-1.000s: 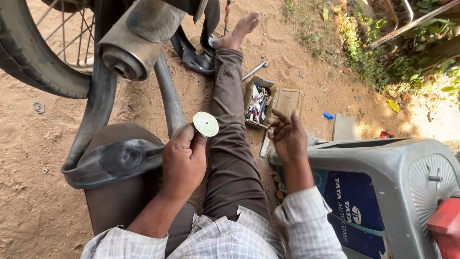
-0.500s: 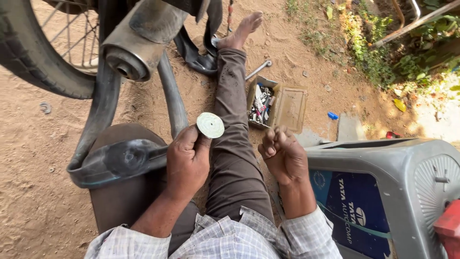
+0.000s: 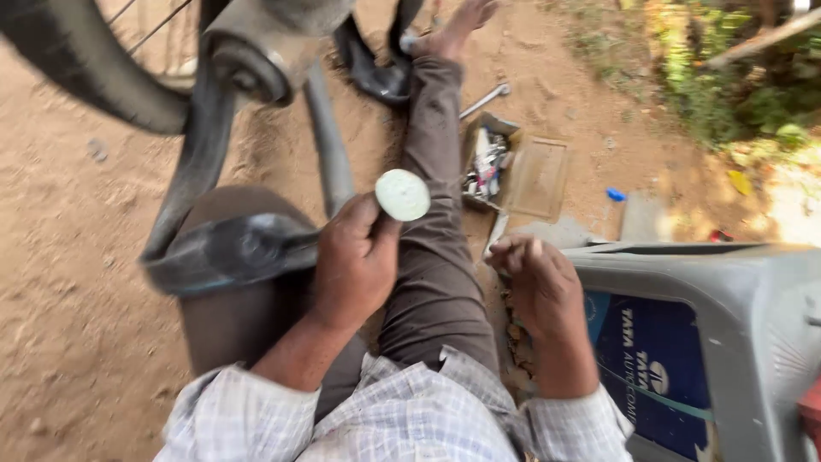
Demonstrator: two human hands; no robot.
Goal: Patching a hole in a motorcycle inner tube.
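Patch disc [image 3: 403, 194] | pinched in left hand [image 3: 355, 261] | right hand [image 3: 540, 282] apart

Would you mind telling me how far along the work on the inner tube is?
Done: the black inner tube is out and draped over the knee. In hand: the left hand pinches a round pale patch; the right hand hovers curled, seemingly empty, beside the grey case. Left: the patch is not yet on the tube.

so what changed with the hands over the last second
The right hand pulled back from beside the small open box toward the body and curled loosely beside the grey plastic chair. The left hand kept holding up the round white patch; the black inner tube stayed over the knee.
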